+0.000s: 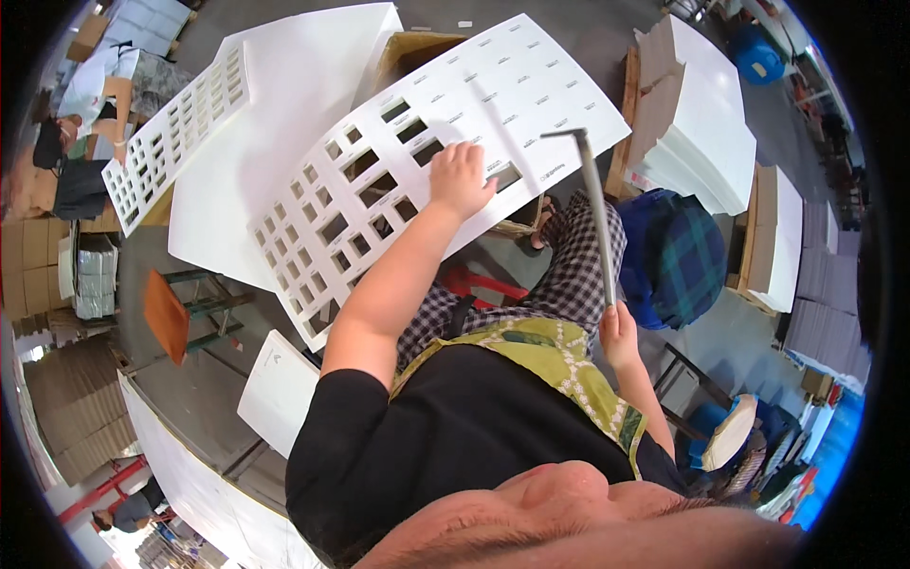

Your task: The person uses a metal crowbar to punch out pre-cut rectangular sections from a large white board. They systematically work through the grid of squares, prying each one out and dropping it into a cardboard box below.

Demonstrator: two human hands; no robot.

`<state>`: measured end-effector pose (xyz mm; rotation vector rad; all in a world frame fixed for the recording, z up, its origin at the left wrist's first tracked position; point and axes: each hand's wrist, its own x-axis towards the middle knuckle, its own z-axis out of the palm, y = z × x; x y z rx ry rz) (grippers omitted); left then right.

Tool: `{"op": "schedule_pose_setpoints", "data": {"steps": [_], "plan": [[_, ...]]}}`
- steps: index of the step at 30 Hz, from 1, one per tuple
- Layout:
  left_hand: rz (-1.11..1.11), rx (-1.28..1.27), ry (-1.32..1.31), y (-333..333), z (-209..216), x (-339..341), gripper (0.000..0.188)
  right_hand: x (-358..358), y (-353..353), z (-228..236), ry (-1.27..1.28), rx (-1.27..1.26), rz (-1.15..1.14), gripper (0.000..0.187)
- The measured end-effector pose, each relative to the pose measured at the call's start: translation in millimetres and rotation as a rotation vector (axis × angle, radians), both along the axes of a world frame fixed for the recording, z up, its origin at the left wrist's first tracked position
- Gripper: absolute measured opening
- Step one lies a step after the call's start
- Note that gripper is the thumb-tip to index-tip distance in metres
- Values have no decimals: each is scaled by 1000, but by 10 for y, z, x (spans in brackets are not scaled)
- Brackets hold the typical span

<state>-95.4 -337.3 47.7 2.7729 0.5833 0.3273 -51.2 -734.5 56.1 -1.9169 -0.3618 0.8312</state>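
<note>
My left hand [462, 180] rests with its fingers laid out on a large white printed board [531, 85], beside its cut-out windows. Rows of rectangular openings fill the board's near-left half, while the far-right half is still solid. My right hand [619, 334] is closed around the lower end of a long grey metal bar [597, 204]. That bar stands tilted upward, its thin bent head [566, 134] over the board's right part. Under the board's far edge a cardboard box [408, 49] shows in part.
Left of the board lies a big plain white sheet [227, 190], with another windowed board [185, 128] near a co-worker [114, 104]. White sheet stacks [701, 123] stand on the right. A blue plaid cloth-covered stool [675, 256] is by my right knee, an orange-topped stool [166, 318] at left.
</note>
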Motion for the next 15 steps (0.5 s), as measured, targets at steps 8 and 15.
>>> {"op": "schedule_pose_setpoints", "data": {"steps": [8, 15], "plan": [[66, 179, 508, -156, -323, 851, 61, 13, 104, -47, 127, 263, -89, 32], [36, 76, 475, -116, -170, 826, 72, 52, 102, -175, 137, 183, -60, 27]]}}
